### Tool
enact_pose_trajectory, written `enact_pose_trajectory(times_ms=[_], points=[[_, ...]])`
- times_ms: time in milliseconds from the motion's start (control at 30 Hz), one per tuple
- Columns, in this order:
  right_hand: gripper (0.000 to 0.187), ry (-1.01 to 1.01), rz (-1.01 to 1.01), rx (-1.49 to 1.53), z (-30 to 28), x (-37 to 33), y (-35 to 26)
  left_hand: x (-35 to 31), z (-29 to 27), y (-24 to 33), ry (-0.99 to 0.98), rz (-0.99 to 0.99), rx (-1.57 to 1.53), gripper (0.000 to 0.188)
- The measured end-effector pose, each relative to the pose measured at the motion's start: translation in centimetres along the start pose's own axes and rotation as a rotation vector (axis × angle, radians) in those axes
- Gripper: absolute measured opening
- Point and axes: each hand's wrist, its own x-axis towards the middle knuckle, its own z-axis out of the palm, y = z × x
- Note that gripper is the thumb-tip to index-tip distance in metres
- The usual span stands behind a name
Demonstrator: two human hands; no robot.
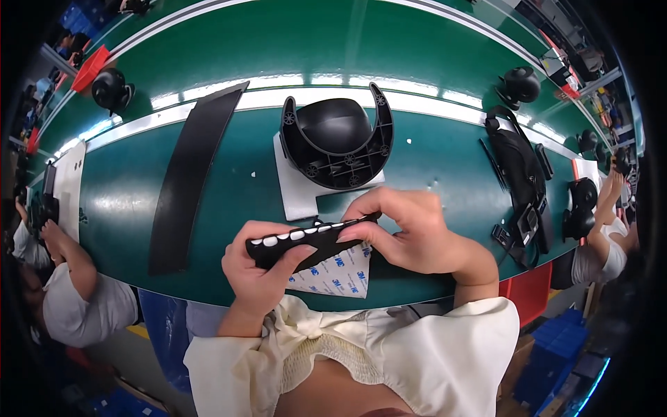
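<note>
Green tabletop (114, 187) is spread beneath and beyond the grip, with seated people seen at work on both sides. A black piece (324, 251), edged with a row of white pads (299, 235), is held up over the near edge. Its left end is clasped by the left hand (258, 271), thumb in front and fingers behind; its right end is pinched between thumb and forefinger of the right hand (417, 233). Below the grip, a printed white sheet (351, 274) is partly covered. Just beyond it, a black shell (333, 124) is rested on white foam (299, 198), apart from the held piece. Farther left, a long black strip (184, 187) is laid out. Most of the edge appears to be padded already; whether any pads are left to be added or peeled cannot be told.
</note>
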Motion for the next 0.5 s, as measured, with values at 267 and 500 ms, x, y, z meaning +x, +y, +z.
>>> enact_pose_trajectory(times_ms=[267,500], points=[[0.024,0.001,-0.104,-0.013,0.0,0.5,0.3,-0.2,-0.1,-0.3,0.023,0.016,0.089,0.023],[0.023,0.142,-0.51,-0.384,-0.1,1.6,1.3,0.0,-0.1,-0.5,0.043,-0.102,0.021,0.025]])
